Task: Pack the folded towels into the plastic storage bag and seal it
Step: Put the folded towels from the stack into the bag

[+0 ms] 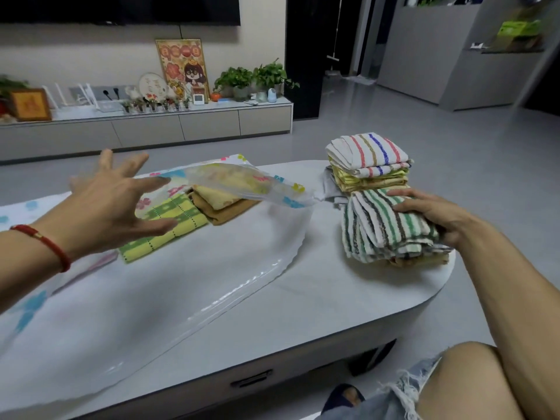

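A clear plastic storage bag (pixel 169 286) with flower prints lies flat across the table, its mouth flap (pixel 266 189) lifted toward the right. Inside it lie a yellow-green checked towel (pixel 169 222) and folded tan and yellow towels (pixel 221 204). My left hand (pixel 112 201) hovers open above the bag, fingers spread. My right hand (pixel 430 213) grips a folded green-and-grey striped towel (pixel 385 228) on top of a near pile at the table's right end. Behind it stands a second pile topped by a red-and-blue striped towel (pixel 369 153).
The pale table (pixel 333 298) has a rounded right end and a drawer handle on its front. My knee (pixel 472 383) is at the lower right. A low TV cabinet (pixel 181 125) with plants and frames runs along the far wall. Grey floor lies to the right.
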Tool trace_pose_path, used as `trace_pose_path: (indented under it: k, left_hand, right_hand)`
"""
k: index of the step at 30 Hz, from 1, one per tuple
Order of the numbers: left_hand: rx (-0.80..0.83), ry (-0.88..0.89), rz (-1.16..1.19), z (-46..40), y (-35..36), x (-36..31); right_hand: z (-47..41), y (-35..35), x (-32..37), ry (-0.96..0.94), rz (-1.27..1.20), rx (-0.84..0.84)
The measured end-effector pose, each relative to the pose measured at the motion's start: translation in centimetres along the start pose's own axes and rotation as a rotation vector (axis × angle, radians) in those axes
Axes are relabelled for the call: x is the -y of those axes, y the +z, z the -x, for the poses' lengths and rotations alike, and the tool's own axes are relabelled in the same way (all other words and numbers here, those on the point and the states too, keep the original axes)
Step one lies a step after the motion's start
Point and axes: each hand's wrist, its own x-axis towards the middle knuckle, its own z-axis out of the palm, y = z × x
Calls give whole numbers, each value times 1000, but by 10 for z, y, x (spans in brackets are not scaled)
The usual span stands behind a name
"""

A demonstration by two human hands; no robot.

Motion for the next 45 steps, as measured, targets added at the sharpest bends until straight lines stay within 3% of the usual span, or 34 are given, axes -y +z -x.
trace_pose_path:
  k: [5,9,13,17,21,25,27,29,31,38,41,45]
  left_hand:
    - [159,-41,-80,27,-6,21]
    - [296,-34,-141,39,-9,36]
    - [255,-3,-223,37,-30,42]
    - [191,29,-255,35,-50,51]
    - [154,57,-173,32,-67,49]
    - [108,58,-111,25,-77,48]
    - [98,59,-99,24,-79,51]
    - [99,70,-87,25,-80,53]
    - [93,80,-88,27,-78,54]
    - [96,63,-54,31,-69,56]
    - [94,69,-31,35,-65,56]
    - [83,66,25,41,-62,49]
  right_hand:
    - [50,25,-3,-69,-115,358]
    - [90,78,-15,-56,-138,520]
    - [103,174,-34,-9,-207,722]
    - [80,281,-30,-65,-230,654]
    - [33,391,-8,41,-559,521]
    - [-21,471,16,-101,-861,325]
    - [-41,492,2,-202,-632,156]
    - [-55,505,-25,-261,-180,-11]
    - [-66,512,-48,-288,56,-62]
    - [-85,495,-25,-265,358,97]
    - [-66,491,-33,-263,303,9]
    - [-46,497,-48,-247,246,97]
